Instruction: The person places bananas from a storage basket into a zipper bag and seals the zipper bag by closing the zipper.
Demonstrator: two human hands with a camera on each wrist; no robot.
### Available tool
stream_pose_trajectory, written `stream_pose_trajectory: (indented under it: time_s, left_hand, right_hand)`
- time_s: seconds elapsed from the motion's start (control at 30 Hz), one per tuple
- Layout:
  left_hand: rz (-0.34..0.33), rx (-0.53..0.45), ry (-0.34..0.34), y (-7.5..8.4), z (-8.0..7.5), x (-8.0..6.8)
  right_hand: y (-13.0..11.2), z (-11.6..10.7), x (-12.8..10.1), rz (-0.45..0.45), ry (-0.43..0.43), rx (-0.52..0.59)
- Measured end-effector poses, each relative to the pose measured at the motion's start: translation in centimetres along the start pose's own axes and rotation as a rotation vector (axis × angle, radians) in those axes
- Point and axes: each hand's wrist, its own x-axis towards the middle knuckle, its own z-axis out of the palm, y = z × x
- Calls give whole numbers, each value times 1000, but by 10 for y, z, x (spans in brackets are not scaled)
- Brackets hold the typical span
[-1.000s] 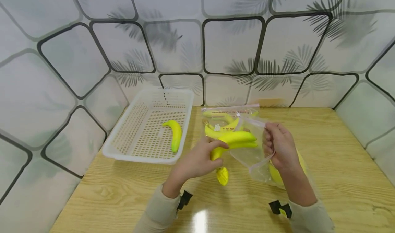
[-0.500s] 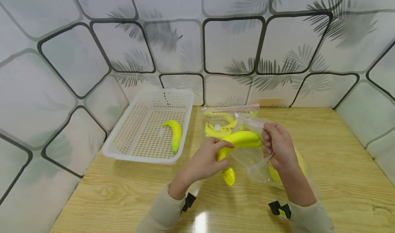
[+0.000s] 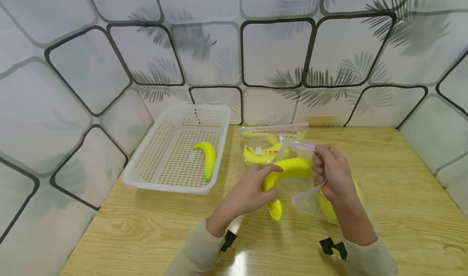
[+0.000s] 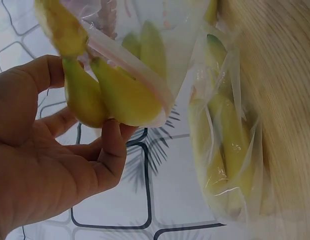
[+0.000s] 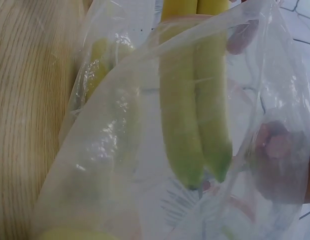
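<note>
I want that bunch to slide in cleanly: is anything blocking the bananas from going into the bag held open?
Nothing visible blocks it. The yellow banana bunch gripped by the left hand already has its tips inside the clear zip bag, whose mouth the right hand holds open.

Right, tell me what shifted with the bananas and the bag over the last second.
The left hand, gripping the pair of bananas, has carried them rightward, so their tips now sit inside the mouth of the clear zip bag. The right hand holds the bag's rim open where it was. The single banana in the white basket and the filled bag behind have not moved.
</note>
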Motion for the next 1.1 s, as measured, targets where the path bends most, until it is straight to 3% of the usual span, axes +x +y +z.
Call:
stream_pose_trajectory:
  time_s: [0.27, 0.47, 0.7, 0.8, 1.1]
  left_hand:
    - [39, 35, 25, -4, 8, 5]
    - [-14, 109, 44, -2, 10, 3]
    - [-131, 161, 61, -1, 11, 1]
    - [-154, 122, 39, -4, 11, 1]
    - [-127, -32, -42, -9, 6, 2]
  right_hand:
    - [0, 1, 0, -21, -17, 14]
    - [-1, -1, -1, -31, -31, 35]
    - [-2, -3, -1, -45, -35, 48]
    - [-2, -4, -1, -48, -26, 33]
    - [1, -3, 1, -30, -30, 27]
